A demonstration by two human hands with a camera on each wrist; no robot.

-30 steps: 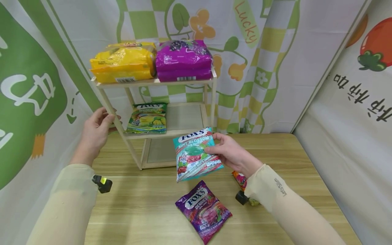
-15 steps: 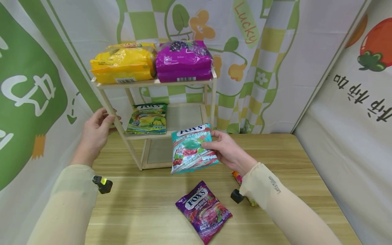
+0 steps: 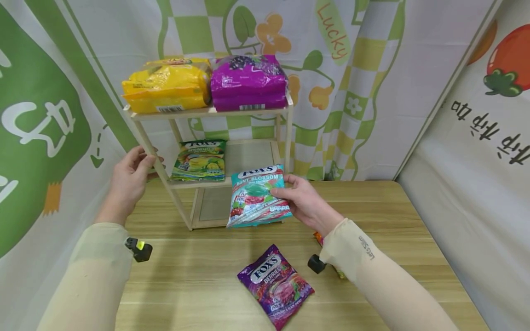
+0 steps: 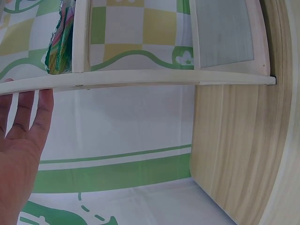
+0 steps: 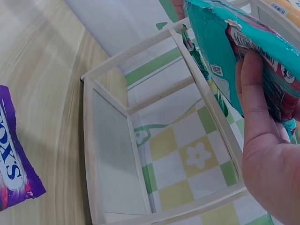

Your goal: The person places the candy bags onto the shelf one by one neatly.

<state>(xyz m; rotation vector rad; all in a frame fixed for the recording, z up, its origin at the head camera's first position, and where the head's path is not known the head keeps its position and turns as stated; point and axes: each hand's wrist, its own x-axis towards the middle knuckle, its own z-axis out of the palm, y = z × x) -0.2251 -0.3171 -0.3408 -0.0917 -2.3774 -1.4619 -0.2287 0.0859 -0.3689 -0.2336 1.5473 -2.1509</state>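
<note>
My right hand (image 3: 308, 202) pinches a teal Fox's Mint Blossom candy bag (image 3: 258, 195) by its right side, thumb on the front, fingers behind. The bag hangs before the right part of the middle shelf, printed front facing up and toward me. My left hand (image 3: 132, 177) grips the left front post of a small pale wooden rack (image 3: 198, 184); in the left wrist view its fingers (image 4: 44, 110) touch the post. A green Fox's candy bag (image 3: 200, 159) leans on the left of the middle shelf. A purple Fox's Berries candy bag (image 3: 276, 287) lies on the table below.
Atop the rack sit a yellow bag (image 3: 167, 85) and a magenta bag (image 3: 248, 82). An orange and yellow packet (image 3: 340, 272) lies partly hidden under my right forearm. Printed curtains (image 3: 377, 115) enclose the wooden table (image 3: 186, 285).
My right hand has carried the teal candy bag slightly left and up, nearer the middle shelf, and the bag's lower edge has risen. The left hand stays on the rack post.
</note>
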